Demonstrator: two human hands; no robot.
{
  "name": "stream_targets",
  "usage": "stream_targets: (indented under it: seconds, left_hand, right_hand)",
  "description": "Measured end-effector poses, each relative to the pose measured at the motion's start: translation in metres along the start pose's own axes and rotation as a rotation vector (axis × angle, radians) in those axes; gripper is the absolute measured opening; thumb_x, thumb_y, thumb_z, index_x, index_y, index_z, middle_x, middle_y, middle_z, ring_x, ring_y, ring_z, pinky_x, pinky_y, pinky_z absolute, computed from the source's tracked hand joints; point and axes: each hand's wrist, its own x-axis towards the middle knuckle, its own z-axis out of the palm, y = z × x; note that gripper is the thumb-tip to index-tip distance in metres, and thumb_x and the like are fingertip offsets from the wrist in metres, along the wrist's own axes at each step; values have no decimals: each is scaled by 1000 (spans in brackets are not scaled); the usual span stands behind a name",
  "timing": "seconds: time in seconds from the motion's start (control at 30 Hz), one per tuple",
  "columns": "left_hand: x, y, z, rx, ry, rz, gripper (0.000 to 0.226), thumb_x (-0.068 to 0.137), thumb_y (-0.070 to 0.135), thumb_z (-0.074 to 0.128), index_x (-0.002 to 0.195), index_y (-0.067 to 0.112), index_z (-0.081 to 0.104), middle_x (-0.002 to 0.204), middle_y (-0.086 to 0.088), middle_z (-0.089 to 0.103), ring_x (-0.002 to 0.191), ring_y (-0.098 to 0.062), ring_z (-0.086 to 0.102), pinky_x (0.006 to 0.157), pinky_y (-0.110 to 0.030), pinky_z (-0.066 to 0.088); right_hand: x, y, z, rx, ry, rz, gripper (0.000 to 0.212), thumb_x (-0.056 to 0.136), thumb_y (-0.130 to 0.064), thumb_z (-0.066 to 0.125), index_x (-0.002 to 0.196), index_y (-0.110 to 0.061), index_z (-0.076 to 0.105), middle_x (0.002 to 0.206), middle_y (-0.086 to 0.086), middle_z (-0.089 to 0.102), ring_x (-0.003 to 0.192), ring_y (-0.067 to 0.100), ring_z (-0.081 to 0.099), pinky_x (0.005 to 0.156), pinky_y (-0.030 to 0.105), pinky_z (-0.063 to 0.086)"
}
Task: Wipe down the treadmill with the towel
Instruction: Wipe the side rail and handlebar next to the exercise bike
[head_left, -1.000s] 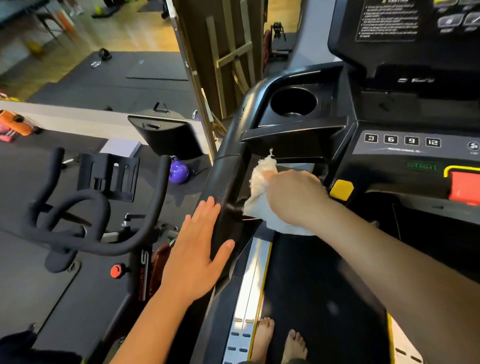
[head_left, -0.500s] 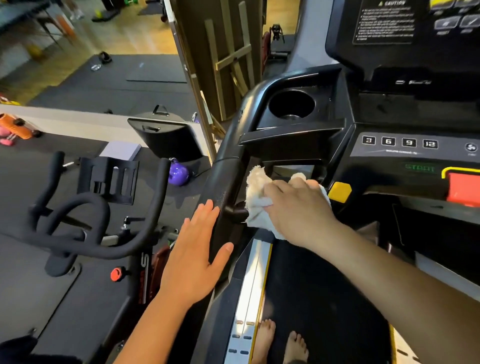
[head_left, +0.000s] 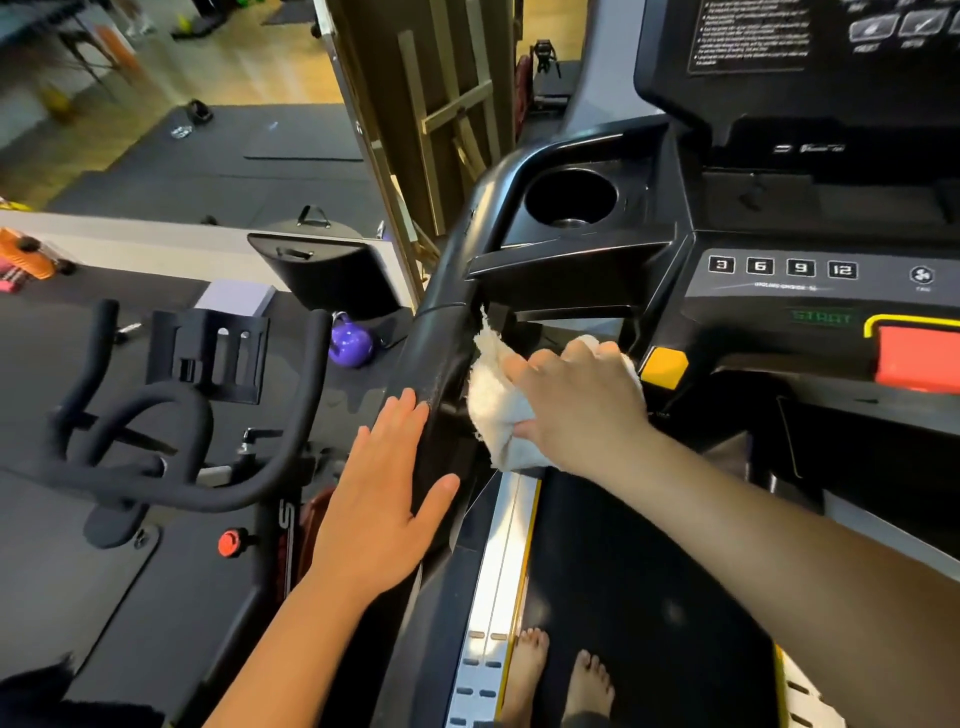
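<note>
Right hand (head_left: 582, 410) bunches fluffy white towel (head_left: 491, 410), seemingly against glossy treadmill handrail (head_left: 441, 332).

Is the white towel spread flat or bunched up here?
Bunched up: the white terry towel is a crumpled wad gripped by the right hand, beside the treadmill's black handrail.

A crumpled white towel (head_left: 493, 410) is pressing against the black treadmill (head_left: 597, 270) handrail (head_left: 431, 358), at seven o'clock from the cup holder (head_left: 571, 200).
</note>
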Motion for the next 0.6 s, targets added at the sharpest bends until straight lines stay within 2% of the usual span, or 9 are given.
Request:
stream_targets:
  seconds: [0.07,0.13,0.2,0.27,0.33,0.4,0.47,0.53,0.6]
  left_hand:
    - [-1,-1,2,70,-16,15,75,98,55,39,158,23,8,166,8,-2,151,-8,-7,123,-39,4]
    - [-2,-1,3,144,-36,29,77,98,56,33,158,22,1,166,4,-9,151,-11,-13,123,-39,1]
    - [-2,0,3,168,-39,24,77,99,53,36,158,21,-2,165,4,-13,150,-12,-17,122,-38,-3]
    - [-3,1,2,158,-42,19,79,99,50,41,158,20,-2,165,4,-14,150,-12,-19,122,-36,-6]
    - [-3,1,1,139,-40,22,80,99,48,44,158,19,-1,165,3,-13,150,-12,-19,121,-34,-8]
    - [-2,-1,-1,109,-35,24,82,98,47,50,158,19,2,165,4,-9,150,-12,-16,121,-34,-7]
    - [1,-2,-2,67,-28,9,85,95,44,56,159,19,4,165,6,-6,151,-11,-14,122,-33,-4]
    - [2,-1,-2,54,-27,5,87,94,42,58,158,19,5,165,6,-4,151,-12,-12,122,-34,-2]
    - [1,-1,-3,57,-36,3,87,95,43,57,158,20,3,165,7,-6,151,-11,-13,122,-33,-3]
  right_hand:
    - [-2,-13,9,-52,-16,-48,65,81,-51,65,135,-31,35,120,5,58,104,30,54,84,45,39]
    - [-13,-11,15,-53,49,-114,70,71,-36,78,133,-32,44,124,6,55,108,32,52,90,48,39]
    - [-23,7,16,12,147,-153,66,66,-26,82,126,-32,54,124,4,56,111,33,53,92,49,40]
    - [-29,25,11,3,193,-175,65,64,-25,84,124,-31,60,119,5,60,105,34,57,85,49,46]
    - [-24,33,5,-47,150,-117,62,65,-32,83,123,-31,61,105,3,64,90,33,60,73,44,48]
    - [-9,24,4,-124,100,-44,48,77,-36,75,122,-32,60,92,1,66,79,31,59,66,40,44]
    - [4,3,9,-145,145,-22,44,78,-34,74,119,-29,60,85,1,66,71,31,58,60,36,38]
    - [6,-15,20,-95,212,-62,50,75,-23,73,121,-26,55,101,4,65,76,32,56,62,38,36]
    - [-5,-17,32,-35,277,-148,52,76,-13,67,125,-24,51,124,4,58,96,35,54,78,45,38]
